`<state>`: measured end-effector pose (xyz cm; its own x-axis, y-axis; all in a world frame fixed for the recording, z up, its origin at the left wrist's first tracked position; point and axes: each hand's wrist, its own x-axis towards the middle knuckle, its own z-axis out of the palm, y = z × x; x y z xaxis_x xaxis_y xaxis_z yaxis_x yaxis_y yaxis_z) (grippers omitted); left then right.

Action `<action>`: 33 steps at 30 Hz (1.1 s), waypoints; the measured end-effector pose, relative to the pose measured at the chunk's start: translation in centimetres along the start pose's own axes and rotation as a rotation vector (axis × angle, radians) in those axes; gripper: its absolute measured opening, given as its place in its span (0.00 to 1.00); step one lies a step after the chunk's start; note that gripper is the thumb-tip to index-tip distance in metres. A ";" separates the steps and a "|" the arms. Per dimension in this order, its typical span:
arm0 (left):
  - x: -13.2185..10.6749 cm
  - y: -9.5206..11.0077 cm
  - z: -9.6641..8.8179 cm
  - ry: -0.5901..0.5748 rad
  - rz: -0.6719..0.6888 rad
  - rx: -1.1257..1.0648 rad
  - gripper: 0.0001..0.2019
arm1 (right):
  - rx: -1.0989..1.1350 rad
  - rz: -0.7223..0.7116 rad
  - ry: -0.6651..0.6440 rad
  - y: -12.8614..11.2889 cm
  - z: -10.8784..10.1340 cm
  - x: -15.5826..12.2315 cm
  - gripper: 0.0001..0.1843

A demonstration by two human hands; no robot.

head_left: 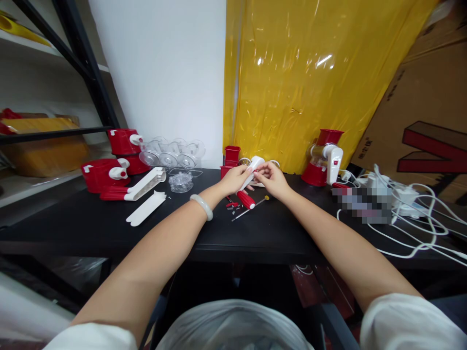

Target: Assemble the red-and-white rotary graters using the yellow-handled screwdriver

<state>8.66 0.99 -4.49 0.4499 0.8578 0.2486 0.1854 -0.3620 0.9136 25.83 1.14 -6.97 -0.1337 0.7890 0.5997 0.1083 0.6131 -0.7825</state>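
Observation:
Both hands meet over the middle of the black table [109, 228]. My left hand [233, 179], with a pale bangle on its wrist, is closed round a white crank handle with a red grip [249, 187]. My right hand [270, 177] pinches the white upper end of that same handle. Just below them lie a thin screwdriver [251, 208] and a few small red parts and screws [232, 205].
At the left lie red housings [100, 174], white-and-red handles [140, 187], a white cover [146, 208] and clear plastic discs [171, 155]. An assembled red-and-white grinder [324, 158] stands at the right by white cables [408, 214]. Yellow film and cardboard boxes stand behind.

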 end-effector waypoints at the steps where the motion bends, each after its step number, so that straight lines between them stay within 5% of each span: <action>1: 0.0 0.0 0.0 -0.003 0.001 -0.001 0.16 | -0.012 -0.003 0.003 0.0 0.0 0.0 0.23; 20: 0.1 -0.3 -0.1 -0.032 0.016 0.000 0.15 | -0.238 -0.065 0.127 -0.4 -0.2 0.1 0.22; 27: 0.1 -0.2 -0.3 -0.050 0.069 0.010 0.16 | -0.515 -0.227 0.309 -0.4 -0.8 0.1 0.30; 33: -0.2 0.7 -0.7 -0.090 -0.022 -0.087 0.15 | -0.491 -0.280 0.097 0.0 -1.3 0.3 0.39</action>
<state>8.12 0.75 -3.66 0.5239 0.8275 0.2021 0.1211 -0.3072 0.9439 27.12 1.39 -6.55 -0.1348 0.5795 0.8038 0.5300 0.7276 -0.4356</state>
